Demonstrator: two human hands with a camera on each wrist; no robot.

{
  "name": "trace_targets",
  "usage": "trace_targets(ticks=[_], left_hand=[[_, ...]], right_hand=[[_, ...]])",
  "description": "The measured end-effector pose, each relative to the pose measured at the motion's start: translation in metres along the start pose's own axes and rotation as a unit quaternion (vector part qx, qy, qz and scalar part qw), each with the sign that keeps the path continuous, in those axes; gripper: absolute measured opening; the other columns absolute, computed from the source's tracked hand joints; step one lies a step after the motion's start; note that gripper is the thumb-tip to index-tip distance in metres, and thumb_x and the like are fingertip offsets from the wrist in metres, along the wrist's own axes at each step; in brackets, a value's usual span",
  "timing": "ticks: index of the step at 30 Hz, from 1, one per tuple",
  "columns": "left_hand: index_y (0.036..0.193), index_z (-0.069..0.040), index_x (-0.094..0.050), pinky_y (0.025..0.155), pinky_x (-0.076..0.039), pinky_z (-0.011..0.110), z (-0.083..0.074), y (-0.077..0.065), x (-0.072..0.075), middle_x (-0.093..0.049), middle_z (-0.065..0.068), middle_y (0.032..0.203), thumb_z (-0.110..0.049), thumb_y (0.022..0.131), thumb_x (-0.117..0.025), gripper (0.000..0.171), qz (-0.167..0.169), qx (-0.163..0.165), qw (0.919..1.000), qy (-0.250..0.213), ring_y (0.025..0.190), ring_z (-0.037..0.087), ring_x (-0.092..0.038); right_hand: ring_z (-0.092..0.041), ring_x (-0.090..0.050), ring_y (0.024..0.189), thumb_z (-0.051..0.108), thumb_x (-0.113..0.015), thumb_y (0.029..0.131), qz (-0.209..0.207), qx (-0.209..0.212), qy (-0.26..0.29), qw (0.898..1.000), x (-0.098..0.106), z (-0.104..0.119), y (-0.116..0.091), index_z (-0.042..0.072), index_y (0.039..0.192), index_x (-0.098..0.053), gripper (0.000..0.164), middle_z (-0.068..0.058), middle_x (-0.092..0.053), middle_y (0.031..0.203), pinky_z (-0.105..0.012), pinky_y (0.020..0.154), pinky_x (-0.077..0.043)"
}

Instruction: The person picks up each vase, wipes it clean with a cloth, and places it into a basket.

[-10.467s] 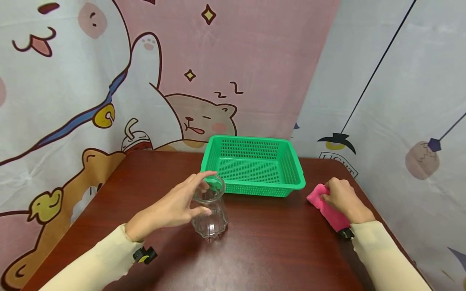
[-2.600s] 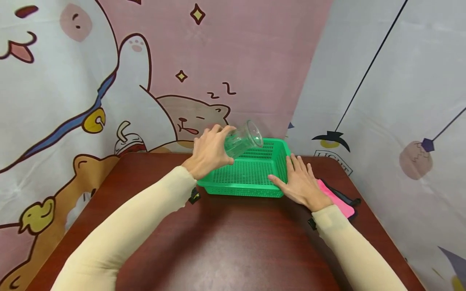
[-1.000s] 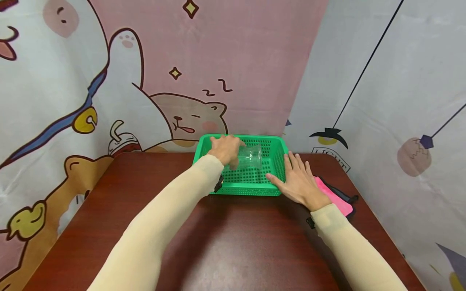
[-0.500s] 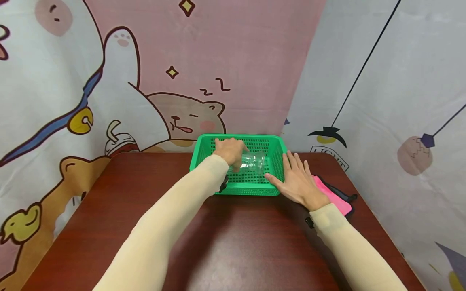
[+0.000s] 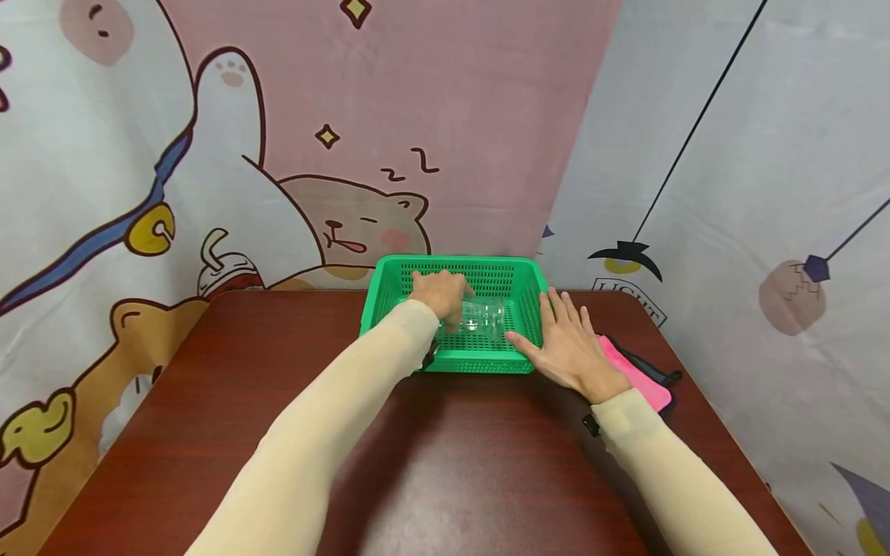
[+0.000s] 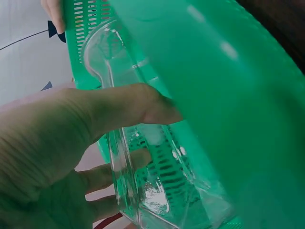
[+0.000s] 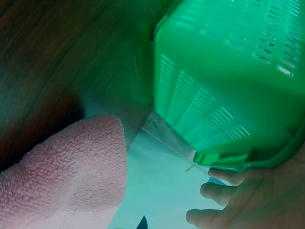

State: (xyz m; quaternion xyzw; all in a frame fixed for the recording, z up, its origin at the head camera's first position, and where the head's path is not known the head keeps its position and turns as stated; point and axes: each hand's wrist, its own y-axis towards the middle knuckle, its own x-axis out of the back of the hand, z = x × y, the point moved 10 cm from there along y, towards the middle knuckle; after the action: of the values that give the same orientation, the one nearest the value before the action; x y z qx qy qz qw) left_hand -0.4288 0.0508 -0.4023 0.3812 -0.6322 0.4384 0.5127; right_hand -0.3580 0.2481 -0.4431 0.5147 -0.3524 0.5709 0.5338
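Note:
A clear glass vase (image 5: pixel 484 315) with a flared rim lies on its side inside the green plastic basket (image 5: pixel 480 358), its mouth toward the right. My left hand (image 5: pixel 441 296) reaches down into the basket and holds the vase's left part. In the left wrist view, the thumb (image 6: pixel 147 106) lies over the near side of the glass and the fingers are behind it. The vase's base is mostly hidden by that hand in the head view. My right hand (image 5: pixel 572 349) rests with spread, straight fingers against the basket's right rim.
A pink cloth (image 5: pixel 636 377) with a dark underside lies on the brown table (image 5: pixel 487 463), right of the right hand. Behind the table hangs a cartoon-printed curtain (image 5: pixel 480 139), close to the basket's back.
Earlier, the vase stood upright on the table and my right hand gripped the pink cloth. My left hand then carried the vase, tilted, over the basket and lowered it in. The right hand now touches the basket.

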Motion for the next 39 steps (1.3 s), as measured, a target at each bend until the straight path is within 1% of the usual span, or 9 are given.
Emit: trace_targets(ticks=[4, 9, 12, 14, 20, 26, 32, 35, 39], left_hand=[[0.148, -0.043, -0.063, 0.110, -0.037, 0.061, 0.000, 0.000, -0.004, -0.072, -0.003, 0.134, -0.011, 0.071, -0.098, 0.091, 0.008, 0.001, 1.0000, 0.001, 0.103, 0.027, -0.068], [0.150, -0.040, -0.061, 0.118, -0.034, 0.067, 0.000, -0.001, -0.006, -0.071, -0.003, 0.140, -0.011, 0.073, -0.098, 0.091, 0.019, 0.003, 0.9998, -0.003, 0.118, 0.031, -0.068], [0.152, -0.039, -0.059, 0.119, -0.034, 0.068, 0.000, -0.005, -0.003, -0.068, 0.000, 0.144, -0.011, 0.074, -0.099, 0.092, 0.020, 0.003, 0.9998, -0.002, 0.124, 0.034, -0.066], [0.153, -0.038, -0.059, 0.119, -0.035, 0.068, 0.000, -0.008, -0.001, -0.067, 0.000, 0.146, -0.010, 0.076, -0.097, 0.090, 0.018, 0.003, 0.9998, -0.003, 0.124, 0.035, -0.065], [0.152, -0.036, -0.060, 0.120, -0.035, 0.068, 0.002, -0.014, 0.007, -0.069, 0.000, 0.143, -0.004, 0.082, -0.089, 0.082, 0.011, -0.006, 0.9998, -0.016, 0.115, 0.031, -0.068], [0.155, -0.034, -0.057, 0.120, -0.037, 0.068, 0.007, -0.018, 0.006, -0.064, 0.001, 0.151, -0.006, 0.087, -0.084, 0.078, 0.004, -0.016, 0.9998, -0.012, 0.128, 0.033, -0.064], [0.156, -0.033, -0.055, 0.118, -0.039, 0.067, 0.011, -0.020, 0.005, -0.061, 0.001, 0.155, -0.006, 0.089, -0.081, 0.076, -0.005, -0.026, 0.9993, -0.025, 0.130, 0.030, -0.063], [0.157, -0.031, -0.055, 0.117, -0.041, 0.065, 0.013, -0.022, 0.006, -0.060, 0.001, 0.156, -0.007, 0.089, -0.080, 0.076, -0.008, -0.030, 0.9990, -0.032, 0.136, 0.030, -0.061], [0.158, -0.031, -0.054, 0.119, -0.039, 0.066, 0.016, -0.024, 0.006, -0.057, 0.002, 0.158, -0.010, 0.092, -0.079, 0.074, -0.012, -0.033, 0.9986, -0.040, 0.144, 0.030, -0.055]], right_hand=[[-0.045, -0.004, 0.167, 0.090, -0.035, 0.095, 0.000, 0.001, -0.001, 1.000, 0.000, 0.000, -0.002, 0.003, 0.171, -0.013, 0.118, -0.019, -0.006, 0.180, -0.072, 0.130, -0.004], [-0.046, -0.006, 0.167, 0.089, -0.036, 0.096, -0.004, 0.004, -0.002, 1.000, 0.000, 0.000, -0.003, 0.002, 0.171, -0.014, 0.117, -0.020, -0.008, 0.180, -0.072, 0.130, -0.004], [-0.046, -0.006, 0.167, 0.088, -0.036, 0.096, -0.008, 0.007, -0.001, 1.000, 0.001, 0.000, -0.002, 0.002, 0.171, -0.015, 0.116, -0.020, -0.008, 0.180, -0.072, 0.130, -0.005], [-0.046, -0.006, 0.167, 0.088, -0.036, 0.096, -0.008, 0.007, -0.001, 1.000, 0.001, 0.001, -0.002, 0.002, 0.171, -0.014, 0.116, -0.020, -0.008, 0.180, -0.072, 0.130, -0.005], [-0.045, -0.006, 0.167, 0.089, -0.036, 0.096, -0.008, 0.005, -0.002, 1.000, 0.001, 0.001, -0.001, 0.002, 0.171, -0.014, 0.117, -0.020, -0.008, 0.180, -0.072, 0.130, -0.005], [-0.046, -0.007, 0.167, 0.089, -0.036, 0.095, -0.009, 0.006, -0.001, 1.000, 0.000, 0.002, 0.000, 0.001, 0.170, -0.015, 0.117, -0.021, -0.009, 0.180, -0.073, 0.129, -0.006], [-0.047, -0.008, 0.166, 0.089, -0.036, 0.095, -0.009, 0.005, -0.001, 1.000, -0.002, 0.001, 0.000, 0.001, 0.170, -0.016, 0.117, -0.021, -0.009, 0.180, -0.073, 0.129, -0.007], [-0.047, -0.007, 0.166, 0.089, -0.036, 0.096, -0.006, 0.002, 0.001, 1.000, -0.002, 0.000, -0.001, 0.001, 0.170, -0.015, 0.117, -0.021, -0.009, 0.180, -0.073, 0.129, -0.006], [-0.047, -0.007, 0.166, 0.089, -0.036, 0.095, -0.004, 0.000, 0.005, 1.000, -0.003, -0.002, -0.002, 0.001, 0.171, -0.015, 0.117, -0.021, -0.009, 0.180, -0.073, 0.129, -0.006]])
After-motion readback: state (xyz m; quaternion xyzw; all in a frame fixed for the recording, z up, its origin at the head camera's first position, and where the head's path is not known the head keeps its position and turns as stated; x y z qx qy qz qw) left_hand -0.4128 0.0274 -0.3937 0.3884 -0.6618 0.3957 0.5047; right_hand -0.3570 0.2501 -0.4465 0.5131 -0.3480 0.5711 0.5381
